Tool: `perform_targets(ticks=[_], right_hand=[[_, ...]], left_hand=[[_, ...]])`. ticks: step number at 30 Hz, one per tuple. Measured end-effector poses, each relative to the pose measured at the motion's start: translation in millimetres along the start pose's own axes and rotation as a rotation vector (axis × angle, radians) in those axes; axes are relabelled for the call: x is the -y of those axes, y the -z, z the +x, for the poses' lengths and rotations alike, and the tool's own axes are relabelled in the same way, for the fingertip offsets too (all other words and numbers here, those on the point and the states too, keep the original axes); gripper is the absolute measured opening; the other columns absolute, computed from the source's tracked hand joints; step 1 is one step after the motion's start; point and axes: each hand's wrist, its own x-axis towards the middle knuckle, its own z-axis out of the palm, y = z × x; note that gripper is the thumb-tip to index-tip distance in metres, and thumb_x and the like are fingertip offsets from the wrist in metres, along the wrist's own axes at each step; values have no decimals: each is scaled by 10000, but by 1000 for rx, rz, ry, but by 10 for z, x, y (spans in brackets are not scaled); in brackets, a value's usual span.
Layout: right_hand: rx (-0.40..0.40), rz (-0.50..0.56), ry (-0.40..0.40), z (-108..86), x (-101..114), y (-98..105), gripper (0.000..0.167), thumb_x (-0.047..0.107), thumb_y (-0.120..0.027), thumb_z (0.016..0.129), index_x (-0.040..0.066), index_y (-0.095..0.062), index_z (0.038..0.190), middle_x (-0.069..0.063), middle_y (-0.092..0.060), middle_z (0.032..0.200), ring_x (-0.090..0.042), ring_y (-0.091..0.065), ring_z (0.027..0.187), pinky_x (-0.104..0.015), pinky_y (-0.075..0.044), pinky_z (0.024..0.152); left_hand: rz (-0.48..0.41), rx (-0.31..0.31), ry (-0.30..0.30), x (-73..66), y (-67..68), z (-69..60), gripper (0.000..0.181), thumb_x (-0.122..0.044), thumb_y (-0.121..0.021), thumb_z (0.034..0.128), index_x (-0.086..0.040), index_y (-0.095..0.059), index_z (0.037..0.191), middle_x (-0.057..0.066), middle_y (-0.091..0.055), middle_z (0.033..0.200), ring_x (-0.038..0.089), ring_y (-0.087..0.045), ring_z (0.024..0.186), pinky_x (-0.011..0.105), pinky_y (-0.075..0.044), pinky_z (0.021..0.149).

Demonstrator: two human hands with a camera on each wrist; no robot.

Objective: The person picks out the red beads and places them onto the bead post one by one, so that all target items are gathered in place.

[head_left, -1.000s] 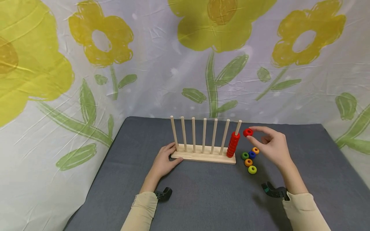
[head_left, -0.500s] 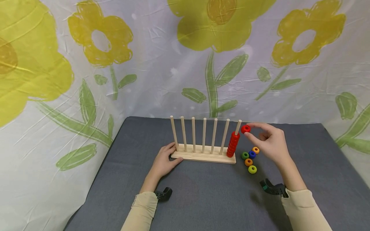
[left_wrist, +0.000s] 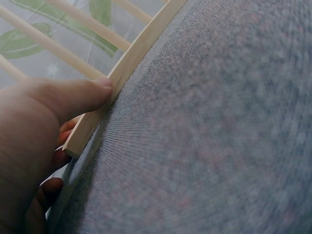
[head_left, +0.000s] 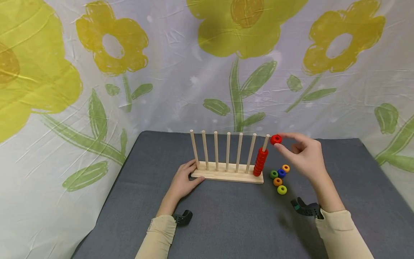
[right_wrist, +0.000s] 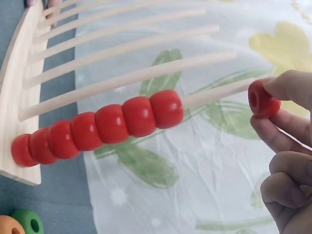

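Note:
A wooden bead rack [head_left: 229, 176] with a row of upright pegs stands on the table. Its rightmost peg carries a stack of several red beads [head_left: 260, 162], with the peg's bare tip showing above. My left hand [head_left: 182, 181] grips the rack's left end; in the left wrist view the thumb [left_wrist: 92, 92] lies on the base's front edge, with fingers partly hidden behind. Between thumb and fingers, my right hand [head_left: 305, 156] pinches a single red bead [right_wrist: 270, 103]. That bead is close beside the rightmost peg's tip, not around it.
Right of the rack lie several loose beads: green [head_left: 273, 174], blue [head_left: 281, 173], two orange, one of them [head_left: 277, 182] nearer, and yellow-green [head_left: 282, 190]. A flowered cloth [head_left: 181, 90] hangs behind the grey-covered table [head_left: 233, 226].
My right hand has lifted the pinched red bead up to the height of the peg's tip, drifting slightly left overall. The left hand, rack and loose beads stay as they were.

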Motion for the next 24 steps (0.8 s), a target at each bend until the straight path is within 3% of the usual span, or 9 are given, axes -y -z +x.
perform_targets(ticks=[6, 11, 15, 24], right_hand=[[-32, 30, -14, 33, 58, 11, 293, 25, -860, 877, 85, -812, 1160, 15, -290, 488, -10, -203, 424, -313, -184, 401], [-54, 50, -21, 37, 216, 13, 285, -47, -832, 872, -5, -793, 1151, 0, -274, 489, 85, -182, 443, -320, -169, 411], [-57, 71, -20, 45, 398, 27, 268, -70, -815, 876, -46, -779, 1141, 10, -268, 496, 89, -176, 451, -317, -174, 417], [-51, 74, 0, 78, 468, 8, 262, -62, -818, 876, -42, -781, 1135, -1, -264, 505, 79, -172, 459, -318, -177, 422]], left_hand=[[-2, 2, 3, -2, 1, 2, 707, -349, -808, 961, -16, -557, 1532, 147, -472, 1636, 401, -423, 1499, 607, -387, 1193], [-7, 3, 0, -6, -1, -5, 707, -347, -808, 961, -15, -556, 1532, 144, -471, 1638, 400, -424, 1497, 606, -388, 1192], [-10, 2, 2, -7, 0, -11, 700, -340, -809, 961, -10, -562, 1526, 146, -474, 1635, 401, -428, 1493, 607, -393, 1187], [-11, -2, 9, -1, 2, -5, 696, -341, -811, 960, -11, -568, 1522, 140, -477, 1633, 395, -425, 1496, 607, -394, 1187]])
